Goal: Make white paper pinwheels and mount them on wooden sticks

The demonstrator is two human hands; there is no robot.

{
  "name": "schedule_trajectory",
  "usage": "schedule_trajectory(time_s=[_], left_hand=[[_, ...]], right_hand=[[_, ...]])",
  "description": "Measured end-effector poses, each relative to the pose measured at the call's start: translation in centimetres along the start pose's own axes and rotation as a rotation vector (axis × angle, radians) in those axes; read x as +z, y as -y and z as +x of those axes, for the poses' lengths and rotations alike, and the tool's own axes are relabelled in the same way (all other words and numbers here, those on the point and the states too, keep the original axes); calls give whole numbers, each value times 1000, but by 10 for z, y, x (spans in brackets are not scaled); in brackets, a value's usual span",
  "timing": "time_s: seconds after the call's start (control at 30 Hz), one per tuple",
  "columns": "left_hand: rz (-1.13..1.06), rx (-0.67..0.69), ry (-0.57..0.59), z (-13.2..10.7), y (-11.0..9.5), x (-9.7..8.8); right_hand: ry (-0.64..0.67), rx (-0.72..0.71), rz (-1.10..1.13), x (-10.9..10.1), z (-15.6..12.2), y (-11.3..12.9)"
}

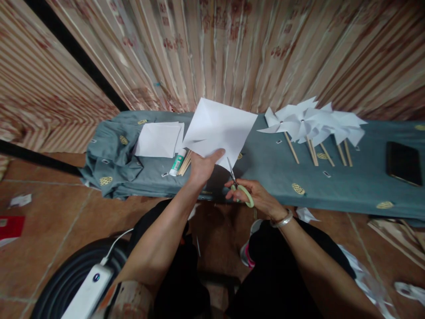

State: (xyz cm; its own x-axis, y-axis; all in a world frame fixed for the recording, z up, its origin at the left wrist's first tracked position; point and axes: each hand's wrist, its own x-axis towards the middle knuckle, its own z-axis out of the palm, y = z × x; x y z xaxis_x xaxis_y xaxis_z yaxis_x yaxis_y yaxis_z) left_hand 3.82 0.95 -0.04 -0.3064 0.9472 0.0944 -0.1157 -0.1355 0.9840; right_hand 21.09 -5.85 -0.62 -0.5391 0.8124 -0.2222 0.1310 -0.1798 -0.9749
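My left hand (203, 168) grips a square sheet of white paper (221, 126) by its near edge, thumb on top. A slit shows near the sheet's left corner. In my right hand (255, 195) is a pair of scissors (247, 196) with pale green handles, fingers through the loops. The scissor blades point away from me and meet the sheet's near corner. Left of the sheet lie a stack of white paper (157, 139), a glue stick (178, 162) and several wooden sticks (186, 164).
Several white paper pinwheels (312, 119) on wooden sticks lie on the cloth-covered bench (282, 186) to the right. A dark phone (403, 163) is at its right end. Behind hangs a pleated curtain (226, 53). Paper scraps (307, 215) and a white power bank (88, 290) sit lower down.
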Motion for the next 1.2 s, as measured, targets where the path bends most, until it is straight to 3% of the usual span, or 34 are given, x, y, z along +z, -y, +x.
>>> schedule_trajectory(time_s=[1.2], left_hand=[[-9, 7, 3, 1, -1, 0]], right_hand=[[-101, 58, 118, 4, 2, 2]])
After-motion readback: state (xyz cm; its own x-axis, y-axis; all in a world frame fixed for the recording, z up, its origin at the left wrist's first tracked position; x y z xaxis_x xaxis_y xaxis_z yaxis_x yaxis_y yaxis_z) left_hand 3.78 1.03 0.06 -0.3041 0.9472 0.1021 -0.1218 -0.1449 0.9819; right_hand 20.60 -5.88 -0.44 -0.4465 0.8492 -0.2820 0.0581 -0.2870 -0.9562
